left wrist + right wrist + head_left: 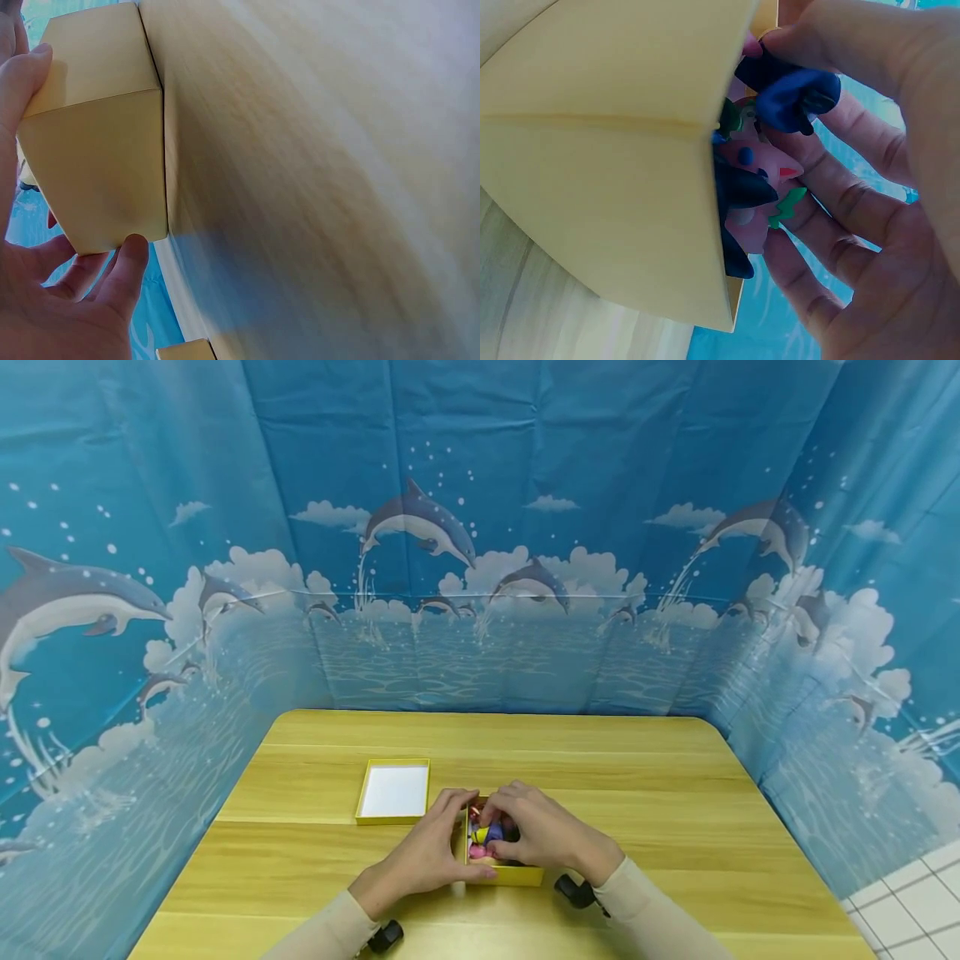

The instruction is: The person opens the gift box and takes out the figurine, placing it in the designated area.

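A yellow open-topped box (517, 877) stands on the table, filled with small toy figures. My left hand (429, 850) grips its left side, thumb at the near wall and fingers at the far corner. In the left wrist view, the fingertips (135, 247) press the box's edge. My right hand (551, 828) reaches over the opening and pinches a dark blue toy figure (791, 97) between thumb and fingers. Beside it a pink figure (754, 161) with a green part sits against the fingers. Part of a yellow figure (480, 835) shows between the hands.
A shallow yellow lid (392, 820) with a white inside lies on the wooden table (637, 777), left of the box and farther back. A blue curtain (465, 652) printed with dolphins hangs behind the table and along both sides.
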`<state>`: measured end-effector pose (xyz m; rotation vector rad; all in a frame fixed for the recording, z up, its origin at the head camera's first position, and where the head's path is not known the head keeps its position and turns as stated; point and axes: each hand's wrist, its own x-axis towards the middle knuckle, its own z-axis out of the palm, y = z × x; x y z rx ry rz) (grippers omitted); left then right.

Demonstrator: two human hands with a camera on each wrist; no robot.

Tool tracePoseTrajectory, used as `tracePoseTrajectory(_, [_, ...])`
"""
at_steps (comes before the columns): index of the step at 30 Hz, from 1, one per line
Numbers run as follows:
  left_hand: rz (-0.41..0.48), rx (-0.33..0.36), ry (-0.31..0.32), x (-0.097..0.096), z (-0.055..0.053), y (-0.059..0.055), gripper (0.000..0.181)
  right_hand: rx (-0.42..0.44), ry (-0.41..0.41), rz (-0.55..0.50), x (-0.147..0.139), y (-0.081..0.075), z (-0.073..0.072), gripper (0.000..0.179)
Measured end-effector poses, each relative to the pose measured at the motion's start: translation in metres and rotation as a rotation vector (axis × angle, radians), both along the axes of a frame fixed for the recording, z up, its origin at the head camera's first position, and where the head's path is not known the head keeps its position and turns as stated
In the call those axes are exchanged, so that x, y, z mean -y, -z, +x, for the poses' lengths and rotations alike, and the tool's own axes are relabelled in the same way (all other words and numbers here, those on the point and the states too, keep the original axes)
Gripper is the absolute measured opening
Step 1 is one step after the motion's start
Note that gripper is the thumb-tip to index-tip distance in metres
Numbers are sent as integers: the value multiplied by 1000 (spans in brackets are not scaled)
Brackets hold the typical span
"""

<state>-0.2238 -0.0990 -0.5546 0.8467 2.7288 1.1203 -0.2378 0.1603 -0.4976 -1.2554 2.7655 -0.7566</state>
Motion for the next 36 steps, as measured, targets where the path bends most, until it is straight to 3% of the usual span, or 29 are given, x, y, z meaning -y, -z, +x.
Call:
tracePoseTrajectory(11, [19, 29, -6, 1, 1, -3, 122, 23, -20, 23, 0, 1, 3, 45])
tracePoseTrajectory(36, [25, 46, -9, 2, 2, -2, 122, 90, -18, -189, -6, -8, -1, 38])
